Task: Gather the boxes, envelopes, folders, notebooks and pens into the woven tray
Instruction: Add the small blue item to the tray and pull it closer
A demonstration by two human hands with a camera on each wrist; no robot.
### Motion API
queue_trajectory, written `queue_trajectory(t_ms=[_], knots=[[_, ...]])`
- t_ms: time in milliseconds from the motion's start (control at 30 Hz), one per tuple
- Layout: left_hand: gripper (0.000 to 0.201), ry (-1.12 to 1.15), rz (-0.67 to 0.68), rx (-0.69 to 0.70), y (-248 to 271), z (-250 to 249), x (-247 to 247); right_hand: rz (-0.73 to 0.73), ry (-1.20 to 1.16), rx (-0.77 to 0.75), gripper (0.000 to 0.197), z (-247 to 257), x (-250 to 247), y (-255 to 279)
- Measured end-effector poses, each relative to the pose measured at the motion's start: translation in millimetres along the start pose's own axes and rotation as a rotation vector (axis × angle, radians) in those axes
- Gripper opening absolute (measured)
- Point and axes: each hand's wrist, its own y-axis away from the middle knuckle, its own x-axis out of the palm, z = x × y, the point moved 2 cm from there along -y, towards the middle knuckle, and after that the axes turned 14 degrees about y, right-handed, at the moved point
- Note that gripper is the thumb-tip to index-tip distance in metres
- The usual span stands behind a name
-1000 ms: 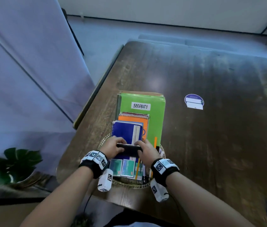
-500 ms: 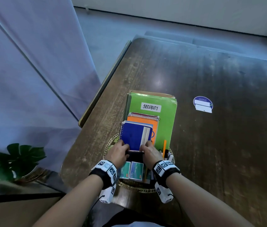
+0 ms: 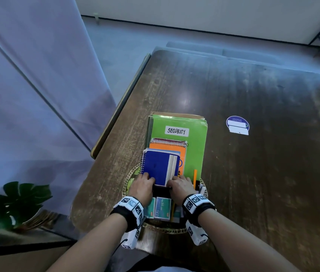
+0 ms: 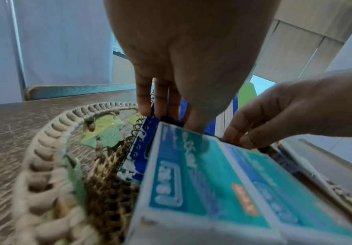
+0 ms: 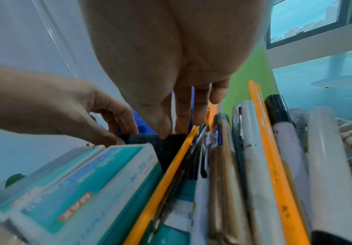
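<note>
Our arms are bare, with a strapped camera rig on each wrist.

We wear a black band on each wrist, topped with white plates printed in black square marker patterns. Under each band hangs a white housing with a marker of its own, and a thin black cable loops from each housing. Our left hand [image 3: 142,188] and right hand [image 3: 181,188] are ungloved, our forearms sleeveless.
</note>
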Motion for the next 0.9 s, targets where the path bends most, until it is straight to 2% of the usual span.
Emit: queue_trajectory(t_ms=[200,300,500,700,900], knots=[[0.024,0.064,-0.055,0.036,-3,-14,-9,-0.105,-0.293,0.072,0.026,-14,-5,13],[0.022,0.203,-0.072,0.106,-8,-36,-11,-0.156,-0.47,0.152,0.021,-30,-7,25],[0.018,0.382,0.032,0.275,-18,-110,2,-0.245,-0.733,0.377,0.014,-95,-1,69],[0.017,0.389,0.157,0.455,-29,-206,36,-0.21,-0.738,0.62,0.012,-190,31,148],[0.017,0.318,0.331,0.547,-30,-321,86,-0.106,-0.663,0.852,0.011,-281,85,240]])
